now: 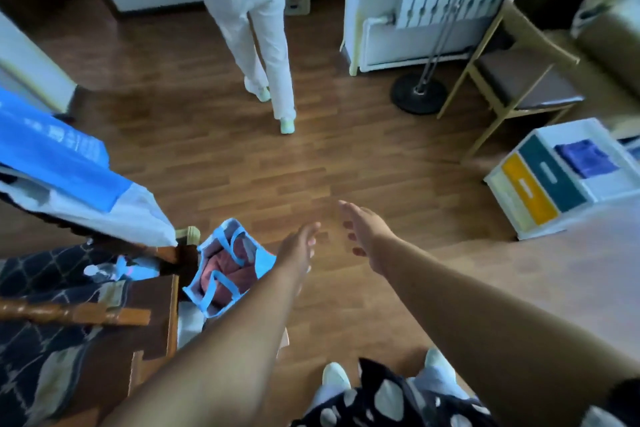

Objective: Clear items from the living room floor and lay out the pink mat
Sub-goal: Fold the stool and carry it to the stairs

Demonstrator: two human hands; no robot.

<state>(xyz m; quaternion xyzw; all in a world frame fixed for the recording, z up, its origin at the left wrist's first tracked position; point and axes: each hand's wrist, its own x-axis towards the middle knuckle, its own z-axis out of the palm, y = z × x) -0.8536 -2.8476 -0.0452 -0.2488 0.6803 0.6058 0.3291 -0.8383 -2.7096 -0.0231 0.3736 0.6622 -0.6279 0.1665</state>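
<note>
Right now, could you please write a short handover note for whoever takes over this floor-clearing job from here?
Left hand: open, holds nothing, stretched out over the floor.
Right hand: open, holds nothing, beside the left.
Blue tote bag stands on the wooden floor by the furniture at left, with dark red fabric inside.
Another person is standing further back in the room.
Done: the middle of the floor is bare.
Left: move the bag; no pink mat is in view, so it has yet to be found and laid out.

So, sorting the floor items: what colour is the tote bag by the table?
Light blue tote bag, seen in the head view.
</note>
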